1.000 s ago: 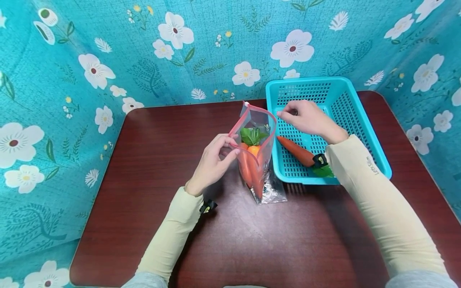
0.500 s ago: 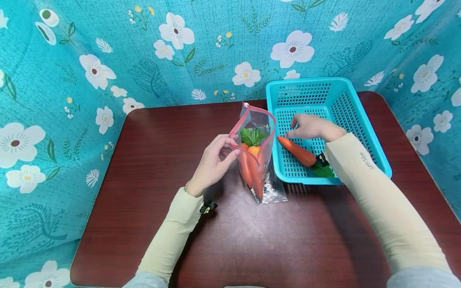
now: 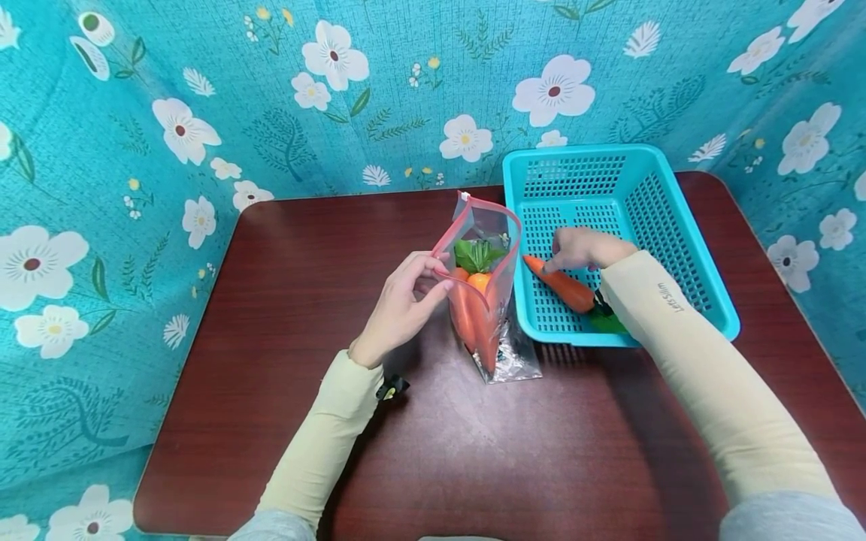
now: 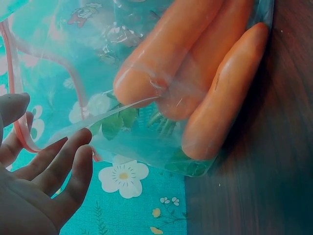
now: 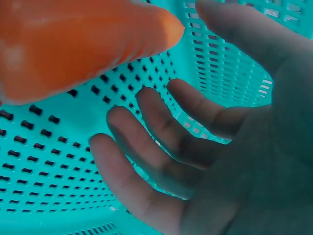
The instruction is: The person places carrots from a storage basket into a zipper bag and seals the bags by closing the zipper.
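My left hand [image 3: 404, 297] pinches the red-edged mouth of a clear zip bag [image 3: 519, 229] between thumb and fingers, keeping it gaping. Orange carrots with green tops fill the bag; the left wrist view shows three carrots [image 4: 166, 54] side by side behind the plastic. My right hand [image 3: 587, 246] is down inside the turquoise basket [image 3: 700, 259], over a single carrot [image 3: 571, 291]. In the right wrist view this carrot's tip [image 5: 168, 29] lies between thumb and fingers, which are spread and loosely bent with a gap around it. The sleeve partly covers its green top [image 3: 607, 323].
The dark red-brown table [image 3: 304, 300] carries the bag and basket, which stand close together toward the back. A flowered turquoise cloth [image 3: 399, 90] hangs behind and at both sides. The bag's silvery lower part [image 3: 517, 361] lies flat on the table.
My right hand has moved down and slightly right into the basket, from above its left side to the carrot. The left hand and the bag have stayed in place.
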`<action>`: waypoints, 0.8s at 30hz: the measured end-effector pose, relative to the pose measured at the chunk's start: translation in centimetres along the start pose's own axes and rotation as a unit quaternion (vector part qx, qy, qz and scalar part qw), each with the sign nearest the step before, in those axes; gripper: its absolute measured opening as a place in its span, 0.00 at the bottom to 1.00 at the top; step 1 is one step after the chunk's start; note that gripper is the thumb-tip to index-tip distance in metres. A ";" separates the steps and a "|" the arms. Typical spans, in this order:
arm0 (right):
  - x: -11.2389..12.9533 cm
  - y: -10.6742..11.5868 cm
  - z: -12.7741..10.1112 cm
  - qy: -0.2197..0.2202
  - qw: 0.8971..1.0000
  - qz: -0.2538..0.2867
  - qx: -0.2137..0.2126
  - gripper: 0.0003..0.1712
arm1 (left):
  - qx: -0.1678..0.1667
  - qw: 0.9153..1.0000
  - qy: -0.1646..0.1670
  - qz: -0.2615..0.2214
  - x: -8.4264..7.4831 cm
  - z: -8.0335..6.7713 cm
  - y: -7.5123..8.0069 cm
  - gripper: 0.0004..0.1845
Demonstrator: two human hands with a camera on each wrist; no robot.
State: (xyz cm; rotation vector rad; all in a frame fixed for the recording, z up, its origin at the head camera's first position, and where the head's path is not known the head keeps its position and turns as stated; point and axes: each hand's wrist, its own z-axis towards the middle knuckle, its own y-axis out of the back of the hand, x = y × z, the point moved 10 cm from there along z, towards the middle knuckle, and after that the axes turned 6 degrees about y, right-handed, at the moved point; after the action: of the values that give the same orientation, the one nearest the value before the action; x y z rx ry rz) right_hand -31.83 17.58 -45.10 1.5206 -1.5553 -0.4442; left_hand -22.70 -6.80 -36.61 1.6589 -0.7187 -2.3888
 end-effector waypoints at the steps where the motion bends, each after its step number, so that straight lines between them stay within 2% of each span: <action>1: -0.1 -0.2 0.0 -0.003 1.000 -0.002 0.005 0.29 | 0.000 1.000 0.000 -0.001 0.0 0.0 0.0 0.09; 13: -0.4 -1.3 0.1 -0.013 0.999 -0.025 0.028 0.25 | -0.001 1.000 0.000 -0.005 0.1 0.0 0.0 0.10; 24: -1.1 -2.2 0.7 -0.025 0.998 -0.014 0.052 0.22 | 0.001 1.000 0.004 -0.003 0.1 -0.1 0.1 0.10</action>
State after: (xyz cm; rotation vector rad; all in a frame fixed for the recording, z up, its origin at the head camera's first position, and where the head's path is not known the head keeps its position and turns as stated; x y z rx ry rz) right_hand -31.17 17.95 -47.49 1.6226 -1.6196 -0.4272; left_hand -22.65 -6.95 -36.68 1.6734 -0.7161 -2.3844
